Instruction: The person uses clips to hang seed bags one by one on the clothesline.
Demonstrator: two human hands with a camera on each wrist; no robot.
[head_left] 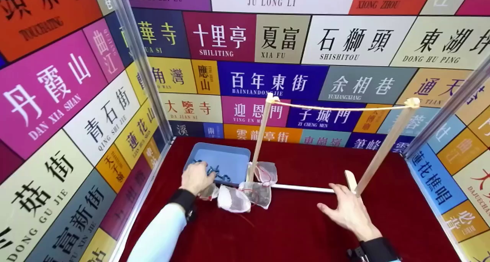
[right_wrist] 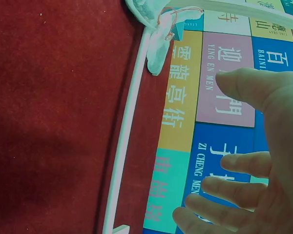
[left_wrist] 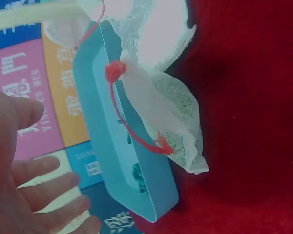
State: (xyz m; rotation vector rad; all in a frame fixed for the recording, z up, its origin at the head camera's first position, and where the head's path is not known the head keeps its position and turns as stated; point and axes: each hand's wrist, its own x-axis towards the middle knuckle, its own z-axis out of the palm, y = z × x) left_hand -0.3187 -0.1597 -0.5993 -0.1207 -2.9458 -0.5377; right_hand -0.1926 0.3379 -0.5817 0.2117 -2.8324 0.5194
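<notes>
My left hand [head_left: 194, 177] is over the near left part of a blue plastic tray [head_left: 231, 154], beside dark green hooks [head_left: 225, 177] lying in it. In the left wrist view its fingers [left_wrist: 63, 209] are spread apart with nothing between them. White mesh sachets with red cords lie at the tray's near side, one sachet [head_left: 233, 198] by the wrist and another sachet [head_left: 258, 194] at the left post [head_left: 261, 139] of a wooden stand. Fingers spread, my right hand [head_left: 350, 212] hovers close by the foot of the right post [head_left: 386, 151] and holds nothing.
A cord [head_left: 340, 108] runs between the tops of the two posts. A pale bar [head_left: 302, 188] joins them low down over the dark red cloth [head_left: 294, 227]. Panels with printed place names [head_left: 275, 78] wall in the back and sides.
</notes>
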